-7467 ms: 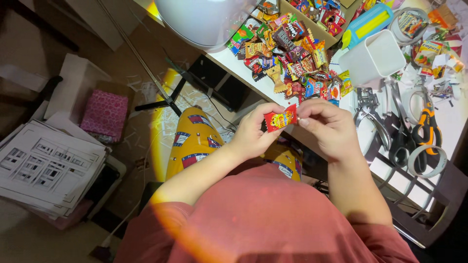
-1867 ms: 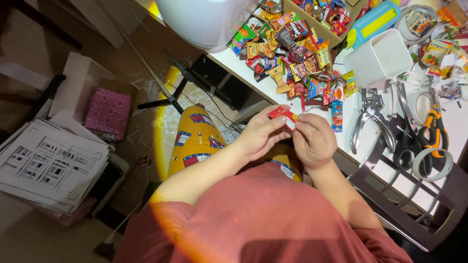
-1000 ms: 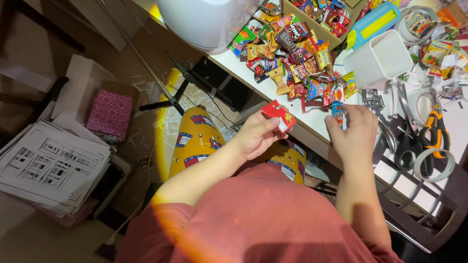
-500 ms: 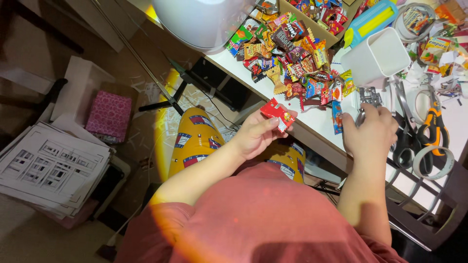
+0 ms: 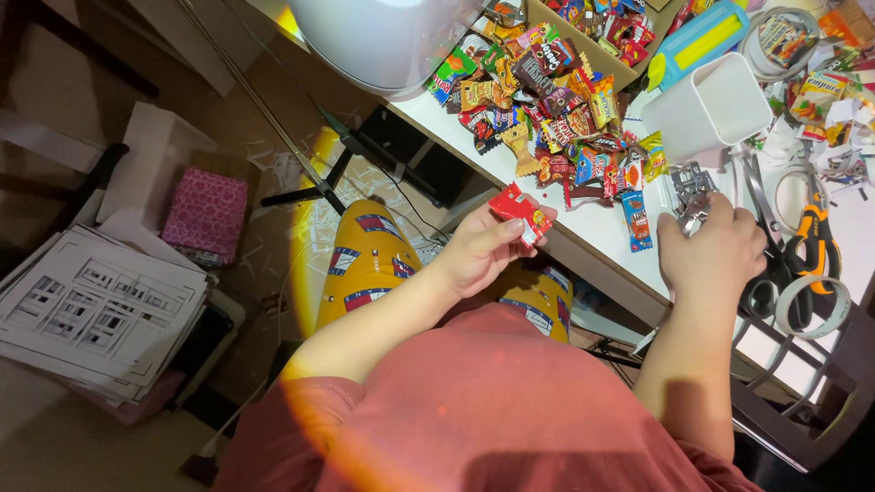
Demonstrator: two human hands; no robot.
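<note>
Left hand (image 5: 476, 257): we pinch a small red packet (image 5: 521, 211) between thumb and fingers, up in the air just off the table edge.
Right hand (image 5: 715, 255): we have it down on the white table (image 5: 602, 239), fingers curled over a small metal tool (image 5: 690, 189). We cannot tell if we squeeze it yet or only touch it.
What changed: a moment ago both hands were on the red packet. Now the right hand has let go and moved over to the metal tool.
What that means: we think the packet waits in one hand while the other hand gets the tool.
Near the tool: a white cup (image 5: 708, 114) stands just behind it, and orange scissors (image 5: 814, 244) lie to the side with a roll of tape (image 5: 810, 310).
Farther out: a big pile of bright snack packets (image 5: 547, 109) covers the table by a cardboard box (image 5: 597, 18).
Below: our yellow trousers (image 5: 365, 264), and a stack of papers (image 5: 96, 310) on the floor.
</note>
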